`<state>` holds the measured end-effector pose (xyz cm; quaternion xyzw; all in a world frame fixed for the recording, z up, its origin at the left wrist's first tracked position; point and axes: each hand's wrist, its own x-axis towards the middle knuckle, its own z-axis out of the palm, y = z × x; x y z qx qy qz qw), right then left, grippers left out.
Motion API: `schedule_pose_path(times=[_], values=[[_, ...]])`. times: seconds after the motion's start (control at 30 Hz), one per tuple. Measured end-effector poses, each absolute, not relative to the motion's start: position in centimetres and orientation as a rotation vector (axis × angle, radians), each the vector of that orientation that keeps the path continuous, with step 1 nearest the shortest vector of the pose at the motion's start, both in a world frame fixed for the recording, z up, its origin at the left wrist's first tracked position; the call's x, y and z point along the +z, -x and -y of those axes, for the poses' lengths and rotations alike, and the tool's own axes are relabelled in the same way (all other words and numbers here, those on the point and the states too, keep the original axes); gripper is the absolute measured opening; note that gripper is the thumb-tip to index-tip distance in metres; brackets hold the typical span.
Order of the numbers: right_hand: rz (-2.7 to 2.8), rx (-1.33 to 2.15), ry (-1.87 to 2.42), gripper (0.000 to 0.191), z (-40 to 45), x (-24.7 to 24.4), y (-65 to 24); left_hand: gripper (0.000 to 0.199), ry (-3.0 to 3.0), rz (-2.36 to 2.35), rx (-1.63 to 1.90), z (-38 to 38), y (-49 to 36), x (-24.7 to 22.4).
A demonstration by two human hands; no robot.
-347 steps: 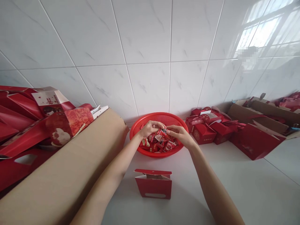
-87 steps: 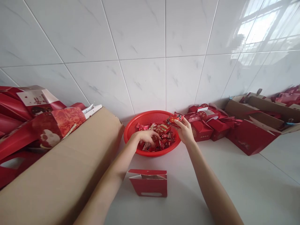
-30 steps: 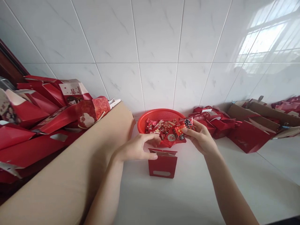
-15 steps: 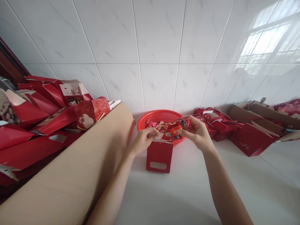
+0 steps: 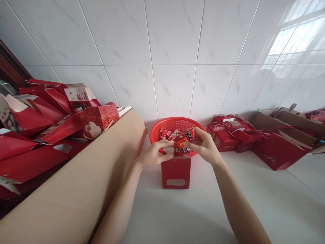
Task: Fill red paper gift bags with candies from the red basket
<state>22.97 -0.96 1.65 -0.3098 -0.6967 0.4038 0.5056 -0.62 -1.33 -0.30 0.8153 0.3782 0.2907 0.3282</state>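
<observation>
A small red box [image 5: 176, 173] with an oval window stands on the white surface, its top open. Behind it is a round red basket [image 5: 177, 120] with wrapped candies [image 5: 166, 133] inside. My right hand [image 5: 204, 145] pinches several red candy packets [image 5: 185, 140] over the box's opening. At the box's upper left edge is my left hand [image 5: 156, 154], its thumb and fingers closed on a pale flap of the box.
On the left, a large cardboard carton [image 5: 83, 179] holds many red folded boxes [image 5: 53, 125]. Closed red gift boxes [image 5: 224, 137] and an opened carton with red boxes [image 5: 279, 149] line the tiled wall [image 5: 175, 34] on the right.
My right hand has moved left with the candy packets, from above the basket's right side to over the box. My left hand has shifted slightly down and right onto the box's edge.
</observation>
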Motion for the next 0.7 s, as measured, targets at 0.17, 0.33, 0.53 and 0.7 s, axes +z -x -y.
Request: schedule_pose_path(times=[0.17, 0.33, 0.53, 0.7], values=[[1.702, 0.994, 0.733, 0.023, 1.3, 1.6, -22.6, 0.059, -2.068, -1.068, 0.648, 1.4, 0.7, -0.6], [1.723, 0.972, 0.727, 0.02, 1.6, 1.6, -22.9, 0.052, -1.994, -1.025, 0.771, 1.7, 0.2, -0.2], [1.747, 0.86, 0.725, 0.027, 2.0, 1.8, -22.9, 0.024, -2.035, -0.971, 0.923, 1.9, 0.7, 0.6], [1.797, 0.748, 0.735, 0.025, 2.5, 1.8, -22.5, 0.023, -2.014, -1.017, 0.837, 1.8, 0.7, 0.6]])
